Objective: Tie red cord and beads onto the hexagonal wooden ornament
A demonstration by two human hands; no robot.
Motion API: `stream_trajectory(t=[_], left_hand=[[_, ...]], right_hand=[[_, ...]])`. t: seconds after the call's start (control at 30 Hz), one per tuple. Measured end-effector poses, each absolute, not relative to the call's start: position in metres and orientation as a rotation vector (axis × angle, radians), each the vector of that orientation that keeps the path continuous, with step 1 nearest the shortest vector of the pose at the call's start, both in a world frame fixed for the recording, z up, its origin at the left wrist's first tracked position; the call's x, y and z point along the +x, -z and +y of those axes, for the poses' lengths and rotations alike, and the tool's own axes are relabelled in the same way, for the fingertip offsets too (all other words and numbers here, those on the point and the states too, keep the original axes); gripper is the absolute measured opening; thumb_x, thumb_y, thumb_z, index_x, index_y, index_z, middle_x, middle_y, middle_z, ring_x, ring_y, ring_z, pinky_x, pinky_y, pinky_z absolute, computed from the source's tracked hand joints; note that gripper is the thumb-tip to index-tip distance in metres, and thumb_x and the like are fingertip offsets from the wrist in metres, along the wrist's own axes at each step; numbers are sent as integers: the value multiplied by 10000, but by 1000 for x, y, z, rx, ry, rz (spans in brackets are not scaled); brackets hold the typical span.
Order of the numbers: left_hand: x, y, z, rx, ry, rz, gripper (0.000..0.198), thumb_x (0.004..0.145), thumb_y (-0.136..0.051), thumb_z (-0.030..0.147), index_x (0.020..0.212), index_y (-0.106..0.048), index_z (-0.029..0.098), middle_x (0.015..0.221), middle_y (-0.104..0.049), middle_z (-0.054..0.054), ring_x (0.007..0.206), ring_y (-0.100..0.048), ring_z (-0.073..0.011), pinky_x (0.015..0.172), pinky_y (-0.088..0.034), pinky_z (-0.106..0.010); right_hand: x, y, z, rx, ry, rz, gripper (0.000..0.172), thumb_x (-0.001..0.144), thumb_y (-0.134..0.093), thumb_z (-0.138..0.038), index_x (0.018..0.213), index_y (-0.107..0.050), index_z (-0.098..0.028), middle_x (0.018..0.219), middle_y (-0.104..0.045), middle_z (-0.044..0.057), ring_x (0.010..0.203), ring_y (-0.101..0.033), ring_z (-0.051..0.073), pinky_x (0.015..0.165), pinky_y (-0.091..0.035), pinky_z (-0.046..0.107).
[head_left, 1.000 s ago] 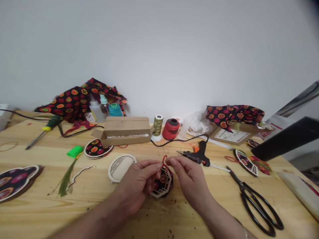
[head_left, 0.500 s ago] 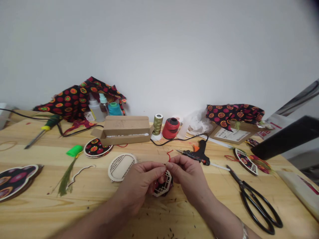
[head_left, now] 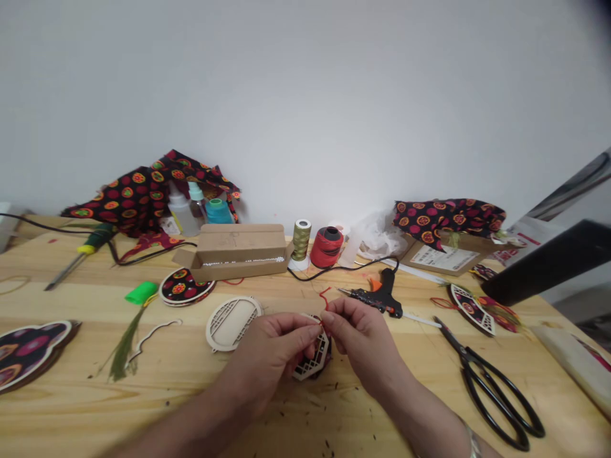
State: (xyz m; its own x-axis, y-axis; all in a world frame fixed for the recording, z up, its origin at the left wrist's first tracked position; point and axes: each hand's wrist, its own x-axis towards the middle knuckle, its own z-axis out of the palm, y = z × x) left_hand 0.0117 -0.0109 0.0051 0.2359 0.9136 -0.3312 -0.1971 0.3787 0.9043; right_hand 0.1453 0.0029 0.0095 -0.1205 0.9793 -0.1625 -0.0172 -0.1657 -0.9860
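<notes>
Both hands meet near the middle of the table, fingertips pinched close together. A short red cord point(head_left: 325, 298) stands up from the fingers of my right hand point(head_left: 358, 331), which is closed on it. My left hand point(head_left: 274, 350) is closed too, its thumb and forefinger pinching at the cord's lower part, mostly hidden by the fingers. Under the fingertips is an octagonal ornament point(head_left: 312, 364) with a pale wooden lattice frame over dark patterned fabric; the left fingers cover part of it. Left of my hand lies a round wooden lattice frame point(head_left: 233, 324).
A black glue gun point(head_left: 377, 296) lies just beyond my right hand, and black scissors point(head_left: 491, 381) are to the right. Thread spools point(head_left: 327, 247) and an open cardboard box point(head_left: 241, 261) stand behind. At left are a tassel point(head_left: 124, 346), a screwdriver point(head_left: 79, 257) and a fabric-covered piece point(head_left: 33, 356).
The hands stay nearly in place, still pinching the red cord. The fingertips have drawn very slightly apart, and the view has shifted a little.
</notes>
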Motion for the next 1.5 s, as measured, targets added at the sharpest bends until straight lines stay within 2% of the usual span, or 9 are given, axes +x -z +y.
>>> stream_trajectory(t=[0.3, 0.77, 0.97, 1.2, 1.33, 1.5], left_hand=[[11, -5, -11, 869, -887, 1058, 228, 678, -635, 323, 538, -602, 146, 450, -491, 51, 392, -321, -46, 383, -169, -189], [11, -4, -9, 860, -874, 1032, 222, 700, -619, 293, 546, -592, 136, 466, -508, 42, 357, -285, -34, 371, -129, -201], [10, -7, -9, 883, -900, 1087, 180, 705, -623, 300, 641, -654, 135, 426, -478, 61, 361, -255, -34, 373, -149, -185], [6, -7, -7, 916, -943, 1090, 151, 687, -637, 303, 677, -659, 154, 422, -495, 58, 378, -340, -51, 395, -245, -175], [8, -9, -9, 1023, -831, 1026, 160, 700, -612, 297, 663, -639, 144, 542, -618, -14, 457, -491, -100, 416, -333, -192], [10, -9, -12, 1289, -859, 1094, 130, 737, -563, 243, 673, -650, 169, 622, -619, -12, 576, -546, -135, 530, -416, -233]], right_hand=[[148, -12, 3, -1252, -1311, -1348, 101, 708, -543, -192, 618, -517, -154, 541, -488, -37, 491, -434, 78, 457, -355, 186], [149, -12, 2, -1286, -1200, -1405, 86, 701, -552, -180, 617, -540, -165, 558, -515, -30, 524, -465, 102, 506, -385, 215], [151, -10, 2, -1318, -975, -1544, 104, 726, -535, -150, 625, -538, -175, 569, -519, -33, 539, -470, 104, 519, -375, 208], [152, -7, 2, -1305, -741, -1669, 129, 761, -509, -148, 640, -542, -181, 599, -538, -16, 570, -476, 113, 542, -375, 213], [154, -7, 1, -1328, -714, -1697, 129, 756, -508, -126, 644, -538, -184, 589, -544, -23, 557, -478, 108, 537, -376, 209], [155, -6, 3, -1326, -692, -1695, 118, 756, -522, -141, 647, -529, -186, 594, -535, -26, 562, -473, 109, 540, -368, 215]])
